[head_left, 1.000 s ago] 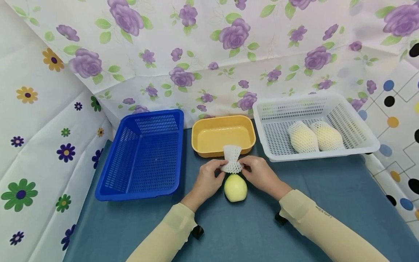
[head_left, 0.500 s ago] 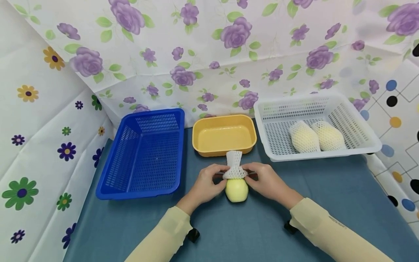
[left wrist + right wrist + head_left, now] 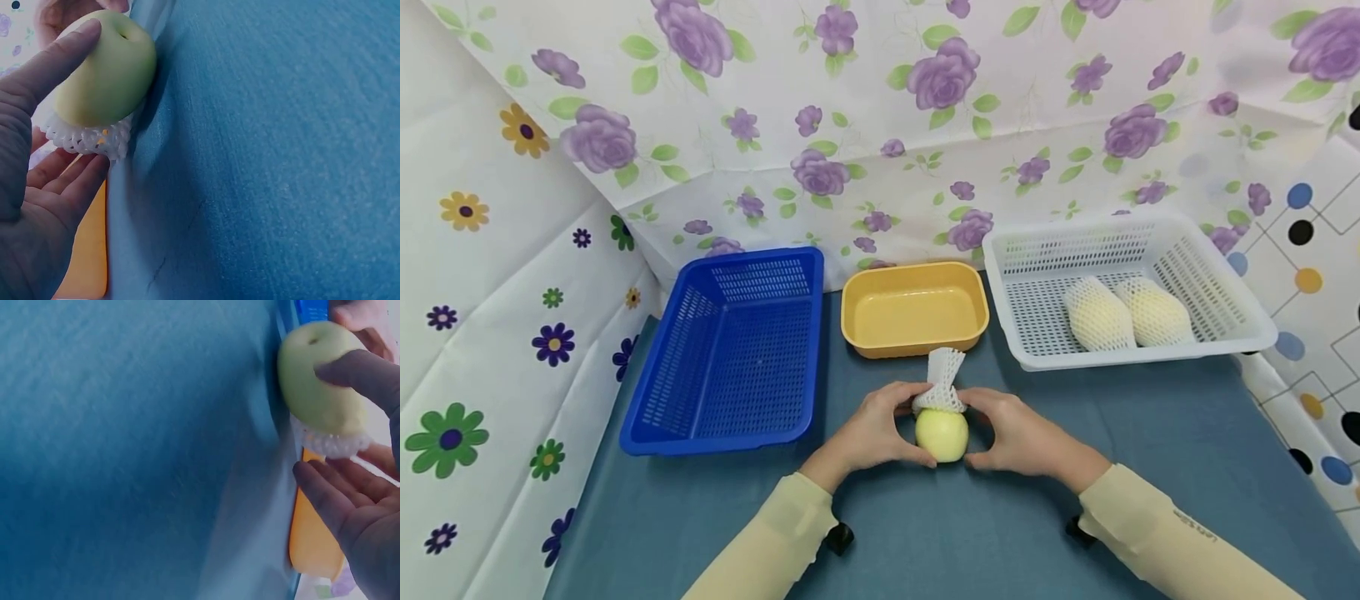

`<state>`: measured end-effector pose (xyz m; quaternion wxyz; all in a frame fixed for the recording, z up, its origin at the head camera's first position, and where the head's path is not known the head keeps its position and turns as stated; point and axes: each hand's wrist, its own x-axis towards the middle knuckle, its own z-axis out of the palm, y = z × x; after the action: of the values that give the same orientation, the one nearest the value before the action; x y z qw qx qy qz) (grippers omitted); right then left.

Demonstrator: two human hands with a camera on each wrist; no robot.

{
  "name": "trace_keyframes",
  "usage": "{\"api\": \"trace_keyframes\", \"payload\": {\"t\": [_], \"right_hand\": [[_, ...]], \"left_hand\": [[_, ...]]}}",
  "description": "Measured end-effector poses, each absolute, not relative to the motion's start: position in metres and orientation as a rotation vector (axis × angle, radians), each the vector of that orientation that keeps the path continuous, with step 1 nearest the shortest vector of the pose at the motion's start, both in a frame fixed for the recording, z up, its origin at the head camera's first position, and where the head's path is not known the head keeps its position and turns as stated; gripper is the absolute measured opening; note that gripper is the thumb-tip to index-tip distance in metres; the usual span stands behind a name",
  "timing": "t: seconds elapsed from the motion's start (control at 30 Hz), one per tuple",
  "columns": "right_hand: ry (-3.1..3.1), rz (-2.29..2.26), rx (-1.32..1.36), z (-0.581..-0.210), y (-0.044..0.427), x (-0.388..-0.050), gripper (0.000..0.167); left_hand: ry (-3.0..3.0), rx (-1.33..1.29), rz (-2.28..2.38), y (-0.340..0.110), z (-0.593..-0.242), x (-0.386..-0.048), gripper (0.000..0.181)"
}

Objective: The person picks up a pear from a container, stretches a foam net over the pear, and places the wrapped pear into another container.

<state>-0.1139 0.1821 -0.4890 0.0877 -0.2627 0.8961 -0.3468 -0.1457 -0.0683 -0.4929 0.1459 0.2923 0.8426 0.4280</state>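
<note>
A pale yellow-green apple (image 3: 942, 435) rests on the cloth in front of me, its dimpled end facing me. A white foam net sleeve (image 3: 944, 377) covers its far end, and the loose part of the sleeve stands up narrow behind it. My left hand (image 3: 880, 429) holds the apple from the left, thumb on its near side and fingers at the net's edge. From the right, my right hand (image 3: 1022, 433) grips it likewise. In the right wrist view the thumb (image 3: 350, 372) lies against the apple, with the fingertips under the net rim.
A blue basket (image 3: 811, 367) stands at the left. Behind the hands is a yellow tray (image 3: 917, 342). At the right, a white basket (image 3: 1150, 354) holds two netted fruits (image 3: 1101, 315). Flowered sheets hang behind and at the left.
The net sleeve has come down from above the apple onto its far end. Both hands have moved nearer, their thumbs shifting from the net to the apple's near sides.
</note>
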Motion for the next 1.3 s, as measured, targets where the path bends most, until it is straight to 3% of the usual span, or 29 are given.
{"api": "trace_keyframes", "payload": {"t": [0.17,0.5,0.93,1.3], "right_hand": [[2.677,-1.043,-0.726,-0.497,0.173,-0.112,0.092],[2.713,-1.237,-0.702,-0.501,0.169,-0.112,0.085],[2.695,-1.775,-0.778,-0.45,0.167,-0.129,0.077],[2.639,-1.947,-0.67,-0.397,0.151,-0.127,0.073]], "left_hand": [[2.426,0.808,1.225,-0.068,-0.494,-0.147,0.094],[2.384,0.753,1.316,-0.067,-0.489,-0.149,0.087],[2.276,0.81,1.704,-0.065,-0.399,-0.146,0.071],[2.37,0.845,1.747,-0.062,-0.382,-0.15,0.076]]}}
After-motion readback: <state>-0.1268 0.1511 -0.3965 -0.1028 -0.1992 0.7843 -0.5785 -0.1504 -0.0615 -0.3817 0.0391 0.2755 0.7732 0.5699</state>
